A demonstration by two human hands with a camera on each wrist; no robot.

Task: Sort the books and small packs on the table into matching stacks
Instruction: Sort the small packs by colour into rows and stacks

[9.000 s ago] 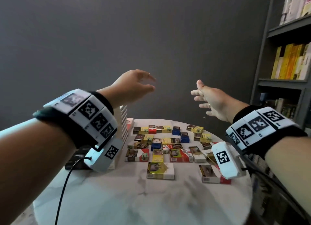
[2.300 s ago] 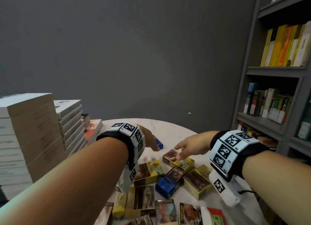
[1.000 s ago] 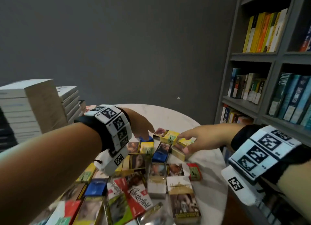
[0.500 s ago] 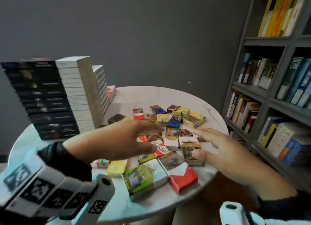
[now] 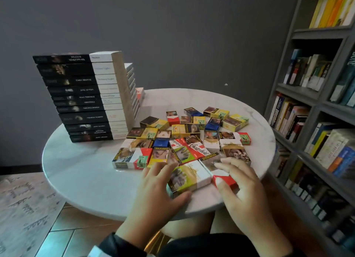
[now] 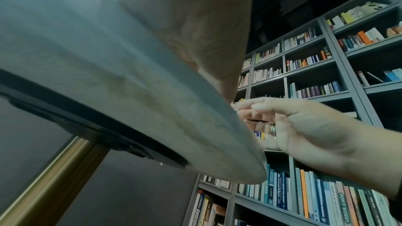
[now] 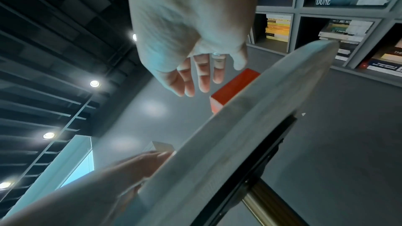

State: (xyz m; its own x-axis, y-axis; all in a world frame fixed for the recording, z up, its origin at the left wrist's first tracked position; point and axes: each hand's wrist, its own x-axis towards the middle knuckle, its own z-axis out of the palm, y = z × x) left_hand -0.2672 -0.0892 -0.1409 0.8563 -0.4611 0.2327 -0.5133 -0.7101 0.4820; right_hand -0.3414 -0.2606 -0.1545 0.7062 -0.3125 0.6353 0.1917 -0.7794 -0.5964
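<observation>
Several small packs (image 5: 192,137) lie scattered over the right half of a round marble table (image 5: 86,172). A tall stack of black-and-white books (image 5: 86,97) stands at the left, with a second stack (image 5: 132,87) behind it. At the near edge my left hand (image 5: 178,179) grips a white pack with a yellow-green picture (image 5: 192,177), thumb on its near side, fingers over its left end. My right hand (image 5: 219,172) hovers just over a red pack (image 5: 229,182) beside it. In the right wrist view its fingers (image 7: 195,90) hang straight above that red pack (image 7: 234,90).
A grey bookshelf (image 5: 317,122) full of books stands close on the right. The table's near edge (image 7: 250,126) runs right under both hands, and a brass leg (image 6: 54,178) holds it up. Bare marble lies at the front left.
Both hands have come down from hovering over the spread to the two nearest packs. The left hand has taken hold of the white and yellow-green pack.
</observation>
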